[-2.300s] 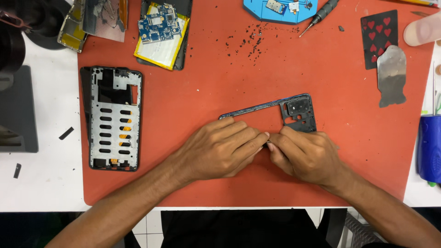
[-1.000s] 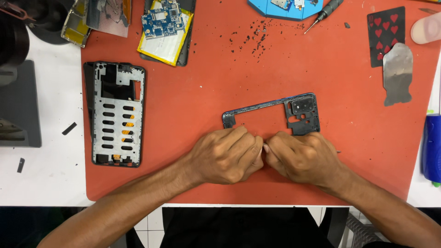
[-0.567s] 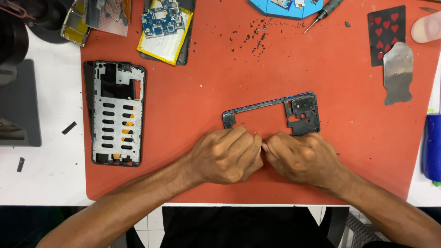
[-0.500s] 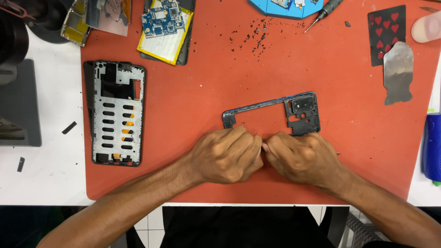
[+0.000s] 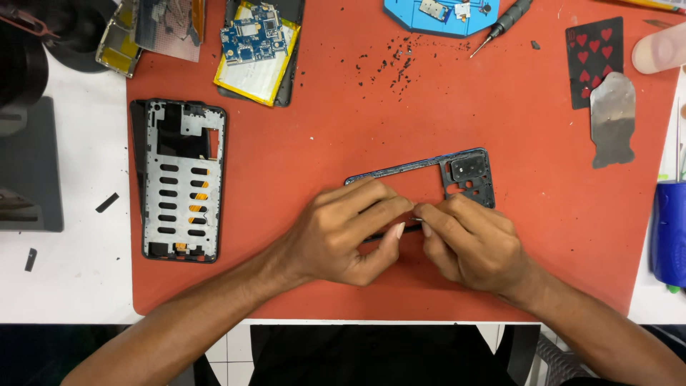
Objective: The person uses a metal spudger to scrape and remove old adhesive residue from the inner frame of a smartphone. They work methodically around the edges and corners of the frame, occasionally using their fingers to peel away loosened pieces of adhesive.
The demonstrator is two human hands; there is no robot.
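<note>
Head camera looks straight down on our two hands, which meet over a dark phone frame [image 5: 457, 175] lying flat on the red work mat [image 5: 343, 129]. We see the frame as a thin black rectangular outline, open in the middle so the mat shows through, with a blocky camera-window section at its far right corner and a faint bluish sheen along its top edge. Its near side is hidden under our fingers. It lies a little right of the mat's centre, tilted slightly.

Our left hand [image 5: 343, 236] rests curled over the frame's lower left part, fingers closed down on the near edge. Our right hand [image 5: 475, 243] is bunched tight, thumb and forefinger pinched on something small and thin at that same edge, right against the left fingertips; what it is we cannot tell.

Well to the left lies a metal midframe plate [image 5: 180, 179] with rows of slots. At the mat's far edge sit a blue circuit board on a yellow battery [image 5: 251, 50], a screwdriver [image 5: 500, 25], and scattered black crumbs [image 5: 393, 61]. To the right are a black playing card with red hearts [image 5: 593, 57] and a thin metal pry sheet [image 5: 612, 118].
</note>
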